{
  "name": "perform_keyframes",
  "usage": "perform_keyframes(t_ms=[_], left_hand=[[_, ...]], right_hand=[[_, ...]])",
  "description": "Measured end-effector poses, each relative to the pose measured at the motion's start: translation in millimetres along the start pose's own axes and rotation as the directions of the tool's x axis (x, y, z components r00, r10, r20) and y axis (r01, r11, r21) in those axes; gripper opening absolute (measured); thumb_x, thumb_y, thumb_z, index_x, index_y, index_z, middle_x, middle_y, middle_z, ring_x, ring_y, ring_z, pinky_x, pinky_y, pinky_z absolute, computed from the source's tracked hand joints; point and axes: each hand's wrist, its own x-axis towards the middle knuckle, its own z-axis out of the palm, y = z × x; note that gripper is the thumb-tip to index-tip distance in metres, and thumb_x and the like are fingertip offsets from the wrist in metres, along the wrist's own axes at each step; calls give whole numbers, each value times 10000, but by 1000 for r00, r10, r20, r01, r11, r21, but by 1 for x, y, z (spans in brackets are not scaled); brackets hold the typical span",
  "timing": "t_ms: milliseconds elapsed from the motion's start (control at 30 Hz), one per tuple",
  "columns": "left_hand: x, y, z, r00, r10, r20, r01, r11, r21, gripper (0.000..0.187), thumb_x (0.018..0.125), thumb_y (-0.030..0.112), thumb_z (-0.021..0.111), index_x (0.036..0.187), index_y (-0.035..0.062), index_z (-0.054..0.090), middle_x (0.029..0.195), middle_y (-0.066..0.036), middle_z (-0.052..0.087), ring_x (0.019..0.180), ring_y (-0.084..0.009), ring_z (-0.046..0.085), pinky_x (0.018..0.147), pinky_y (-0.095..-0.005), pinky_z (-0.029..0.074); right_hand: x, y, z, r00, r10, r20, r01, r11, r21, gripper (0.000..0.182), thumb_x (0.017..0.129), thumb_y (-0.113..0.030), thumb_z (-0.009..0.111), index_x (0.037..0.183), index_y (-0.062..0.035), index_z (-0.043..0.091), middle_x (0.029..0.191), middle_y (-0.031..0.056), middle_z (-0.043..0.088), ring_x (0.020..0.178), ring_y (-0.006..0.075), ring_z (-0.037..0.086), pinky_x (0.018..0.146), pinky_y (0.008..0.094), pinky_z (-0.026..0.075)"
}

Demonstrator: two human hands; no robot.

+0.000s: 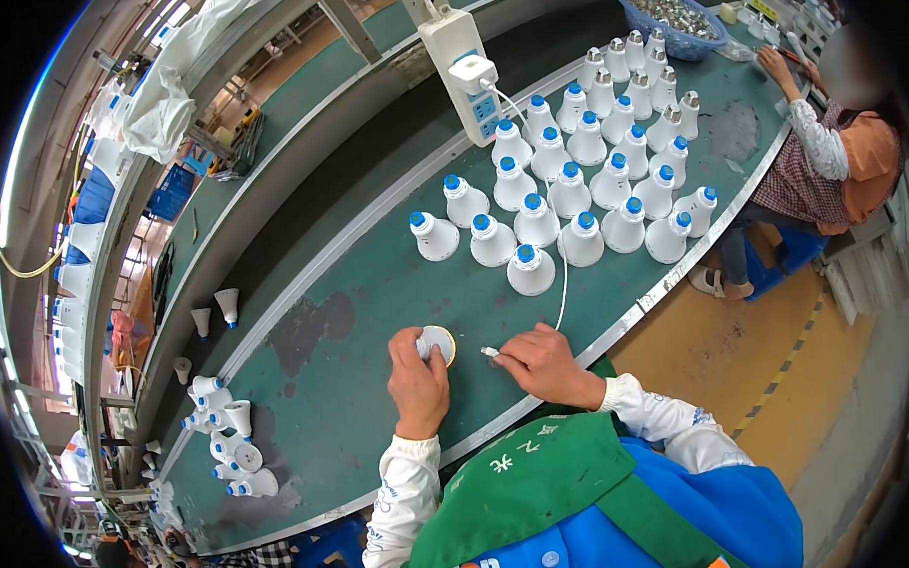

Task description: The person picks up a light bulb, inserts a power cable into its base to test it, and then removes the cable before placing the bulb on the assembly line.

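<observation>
The green surface (394, 292) runs beneath both hands as a long curved band with a pale metal edge, and dark worn patches mark it to the left of the fingers. The room is a workshop: behind the surface there are rails and shelves, and on the right, beyond the right hand, lies a yellowish floor (772, 365) with a striped line.

On the green apron (527, 487), nearer to the body than the fingers, there are white Chinese characters, which I cannot read with certainty. Below them, on the blue clothing (677, 502), the letters "GHT" can be read.

The left hand (418, 381) has its fingers closed around a white bulb (437, 346) with a yellow rim. The right hand (547, 365) pinches a small white plug (489, 352), just beside this bulb but apart from it. A white cable (562, 288) passes among the standing bulbs (531, 275), which fill the surface beyond the fingers; most have blue caps, the farthest metal ones. The power strip (453, 44) with a charger (472, 72) is above them. Other bulbs (237, 415) lie left of the left hand. Far to the right of the fingers, near a blue basket (711, 45), sits another person (830, 147).
</observation>
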Motion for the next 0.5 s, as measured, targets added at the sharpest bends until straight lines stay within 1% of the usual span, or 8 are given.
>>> perform_keyframes(t_ms=[167, 267, 333, 500], left_hand=[[1, 3, -2, 1000, 13, -10, -13, 1000, 11, 363, 854, 70, 597, 1189, 55, 458, 1113, -138, 542, 742, -303, 617, 652, -393, 492], [0, 5, -4, 999, -27, 19, 27, 1000, -1, 366, 852, 66, 598, 1189, 55, 458, 1112, -143, 541, 771, -318, 620, 661, -395, 494], [2, 8, -5, 999, -35, 25, 35, 999, -25, 375, 823, 46, 607, 1169, 39, 462, 1154, -168, 528, 921, -384, 594, 713, -437, 504], [1, 7, -3, 998, -57, 27, 57, 998, -34, 379, 824, 47, 609, 1173, 37, 463, 1160, -167, 525, 934, -381, 593, 722, -434, 505]], right_hand=[[1, 0, 0, 1000, -1, 3, 1, 1000, -2, 114, 769, -106, 707, 716, -65, 615, 649, 37, 605, 571, 212, 560, 569, 341, 363], [1, -1, -1, 1000, -6, 13, 6, 1000, -13, 113, 765, -104, 709, 717, -63, 616, 651, 38, 608, 573, 212, 563, 573, 339, 367], [1, 0, 0, 1000, -7, 12, 7, 1000, -15, 114, 764, -105, 710, 716, -63, 616, 651, 38, 610, 574, 211, 565, 574, 338, 369], [1, 0, 0, 1000, -6, 22, 6, 1000, -11, 115, 761, -108, 713, 717, -63, 617, 655, 35, 615, 577, 210, 570, 576, 337, 371]])
